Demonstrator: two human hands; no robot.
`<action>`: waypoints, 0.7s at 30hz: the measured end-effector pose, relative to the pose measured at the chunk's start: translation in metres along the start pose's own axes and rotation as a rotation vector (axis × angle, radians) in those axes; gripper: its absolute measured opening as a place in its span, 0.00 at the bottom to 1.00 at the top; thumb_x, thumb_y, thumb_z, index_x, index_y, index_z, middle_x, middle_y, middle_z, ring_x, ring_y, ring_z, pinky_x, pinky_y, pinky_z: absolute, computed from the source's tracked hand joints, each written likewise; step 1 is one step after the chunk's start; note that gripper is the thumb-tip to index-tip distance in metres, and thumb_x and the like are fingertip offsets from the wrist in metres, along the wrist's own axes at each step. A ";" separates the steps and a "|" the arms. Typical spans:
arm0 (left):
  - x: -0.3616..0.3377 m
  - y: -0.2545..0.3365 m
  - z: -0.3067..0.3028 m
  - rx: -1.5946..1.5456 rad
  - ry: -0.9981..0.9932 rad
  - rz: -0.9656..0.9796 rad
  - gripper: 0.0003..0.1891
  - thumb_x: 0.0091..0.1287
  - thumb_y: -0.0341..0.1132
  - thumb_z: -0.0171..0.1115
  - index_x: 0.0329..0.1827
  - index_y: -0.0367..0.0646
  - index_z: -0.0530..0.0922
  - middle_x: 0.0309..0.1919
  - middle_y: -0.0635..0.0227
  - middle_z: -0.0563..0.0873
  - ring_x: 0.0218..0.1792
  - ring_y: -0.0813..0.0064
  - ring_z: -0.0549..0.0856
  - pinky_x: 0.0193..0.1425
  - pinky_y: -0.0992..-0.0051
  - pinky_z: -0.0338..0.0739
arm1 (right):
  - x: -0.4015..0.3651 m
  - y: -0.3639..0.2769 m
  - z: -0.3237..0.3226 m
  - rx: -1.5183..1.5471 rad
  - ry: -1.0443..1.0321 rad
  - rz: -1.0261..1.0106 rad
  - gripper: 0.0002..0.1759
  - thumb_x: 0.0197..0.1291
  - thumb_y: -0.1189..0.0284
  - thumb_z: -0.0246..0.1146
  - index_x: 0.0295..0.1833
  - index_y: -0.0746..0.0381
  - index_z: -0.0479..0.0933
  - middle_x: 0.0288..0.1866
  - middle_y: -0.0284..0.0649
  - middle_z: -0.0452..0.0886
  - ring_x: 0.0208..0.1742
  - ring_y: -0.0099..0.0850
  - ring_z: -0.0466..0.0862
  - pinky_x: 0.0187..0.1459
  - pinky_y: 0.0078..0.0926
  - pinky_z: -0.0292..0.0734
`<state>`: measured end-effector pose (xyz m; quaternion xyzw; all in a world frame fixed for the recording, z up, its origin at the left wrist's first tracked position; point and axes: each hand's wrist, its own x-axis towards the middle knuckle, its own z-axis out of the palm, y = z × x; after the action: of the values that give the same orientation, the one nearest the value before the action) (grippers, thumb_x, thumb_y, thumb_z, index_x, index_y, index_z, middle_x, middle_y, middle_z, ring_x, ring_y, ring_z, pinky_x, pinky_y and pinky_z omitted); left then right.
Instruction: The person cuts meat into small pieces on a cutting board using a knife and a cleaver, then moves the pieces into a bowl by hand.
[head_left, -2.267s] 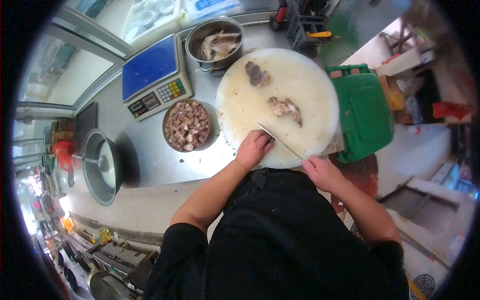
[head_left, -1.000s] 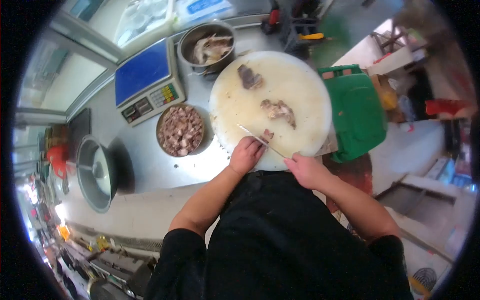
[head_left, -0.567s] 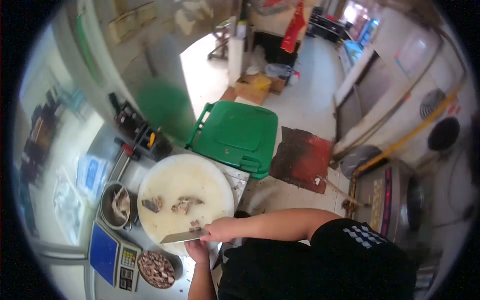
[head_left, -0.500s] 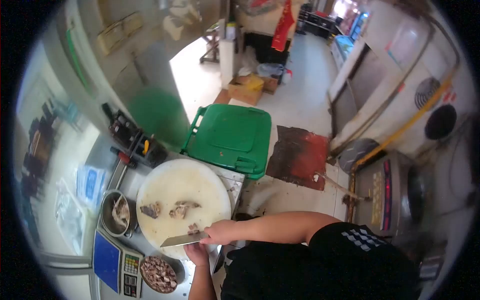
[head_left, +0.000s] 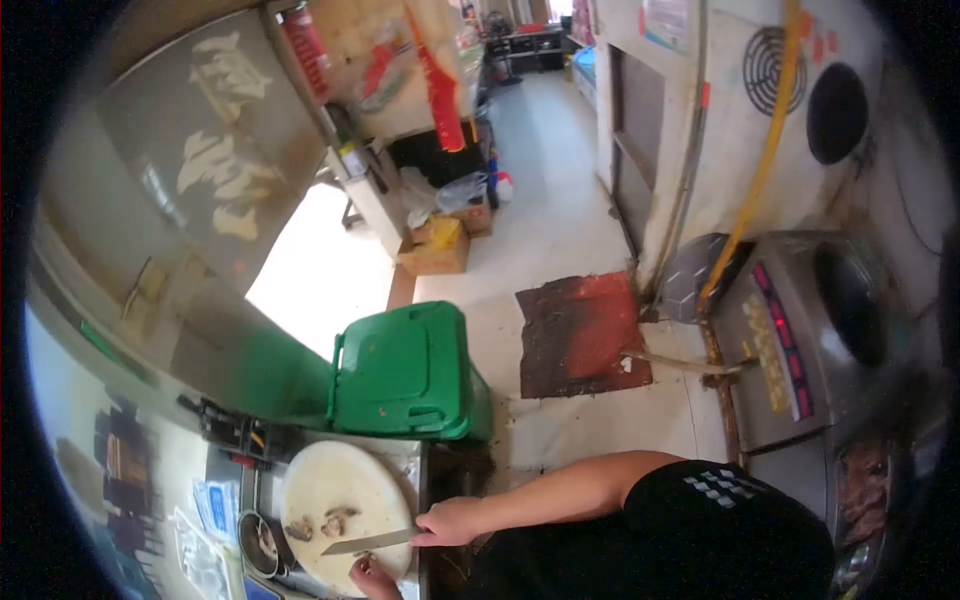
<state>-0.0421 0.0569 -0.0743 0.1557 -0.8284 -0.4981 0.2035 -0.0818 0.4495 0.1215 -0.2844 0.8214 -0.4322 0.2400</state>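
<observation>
A cleaver [head_left: 370, 542] is held by its handle in my right hand [head_left: 447, 521], with its blade over the round white cutting board [head_left: 345, 475]. Pieces of meat [head_left: 339, 518] lie on the board beyond the blade, and a darker piece [head_left: 299, 528] is to their left. Near the board's lower edge, my left hand [head_left: 373, 578] has its fingers curled close together, just below the blade; whatever may be between them is too small to make out.
A green lidded bin [head_left: 400, 370] stands behind the board. To the board's left is a metal pot [head_left: 262, 545], with a knife rack [head_left: 235, 430] farther back. A red and black mat [head_left: 583, 335] lies on the floor near a steel stove [head_left: 780, 340].
The view has swung up and to the right, so the board sits lower and the bowl of chopped meat is out of frame. My left hand has come away from the cleaver blade.
</observation>
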 end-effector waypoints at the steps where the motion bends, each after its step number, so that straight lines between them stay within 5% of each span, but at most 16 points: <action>1: -0.006 0.029 0.005 0.295 -0.009 -0.049 0.12 0.66 0.28 0.65 0.50 0.31 0.81 0.47 0.49 0.83 0.47 0.53 0.84 0.52 0.59 0.81 | -0.015 0.013 -0.009 -0.012 0.049 0.034 0.37 0.72 0.38 0.49 0.45 0.66 0.80 0.38 0.57 0.85 0.43 0.57 0.86 0.46 0.53 0.79; 3: -0.015 0.083 0.011 0.592 -0.016 -0.076 0.14 0.68 0.31 0.68 0.51 0.31 0.82 0.43 0.47 0.88 0.42 0.50 0.87 0.51 0.58 0.81 | -0.044 0.036 -0.030 0.003 0.077 0.072 0.37 0.72 0.38 0.49 0.45 0.66 0.80 0.37 0.57 0.85 0.43 0.57 0.85 0.46 0.53 0.79; 5: -0.019 0.111 0.025 0.270 0.026 -0.243 0.19 0.70 0.32 0.66 0.57 0.26 0.77 0.48 0.40 0.87 0.48 0.51 0.87 0.54 0.61 0.82 | -0.067 0.056 -0.049 0.051 0.124 0.128 0.37 0.72 0.38 0.48 0.43 0.65 0.79 0.37 0.57 0.85 0.42 0.58 0.85 0.46 0.55 0.79; 9: -0.006 0.053 0.020 0.739 -0.032 -0.214 0.26 0.70 0.38 0.65 0.63 0.26 0.74 0.50 0.38 0.86 0.49 0.52 0.87 0.52 0.61 0.83 | -0.111 0.074 -0.082 0.109 0.194 0.188 0.39 0.72 0.38 0.46 0.43 0.68 0.79 0.38 0.59 0.85 0.44 0.60 0.86 0.46 0.57 0.80; 12: -0.016 0.124 0.042 0.787 0.036 -0.590 0.30 0.72 0.43 0.58 0.70 0.29 0.70 0.61 0.44 0.82 0.57 0.57 0.85 0.55 0.68 0.82 | -0.121 0.093 -0.089 0.117 0.205 0.215 0.39 0.73 0.38 0.46 0.42 0.67 0.79 0.37 0.59 0.85 0.42 0.60 0.86 0.46 0.58 0.80; 18: -0.020 0.042 0.015 0.733 0.147 -0.346 0.19 0.63 0.23 0.62 0.57 0.28 0.74 0.58 0.44 0.76 0.55 0.52 0.81 0.57 0.59 0.79 | -0.131 0.100 -0.085 0.164 0.213 0.238 0.38 0.73 0.38 0.47 0.40 0.67 0.79 0.35 0.61 0.84 0.40 0.61 0.85 0.44 0.58 0.80; 21: -0.042 0.057 0.020 0.713 0.211 -0.292 0.32 0.60 0.24 0.65 0.68 0.25 0.64 0.62 0.35 0.73 0.60 0.38 0.77 0.65 0.53 0.74 | -0.123 0.097 -0.081 0.144 0.184 0.194 0.39 0.72 0.38 0.48 0.39 0.67 0.79 0.35 0.62 0.84 0.40 0.61 0.85 0.44 0.57 0.79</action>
<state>-0.0184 0.1173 -0.0399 0.3830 -0.8930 -0.1843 0.1480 -0.0702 0.6242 0.0992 -0.1451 0.8304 -0.4891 0.2242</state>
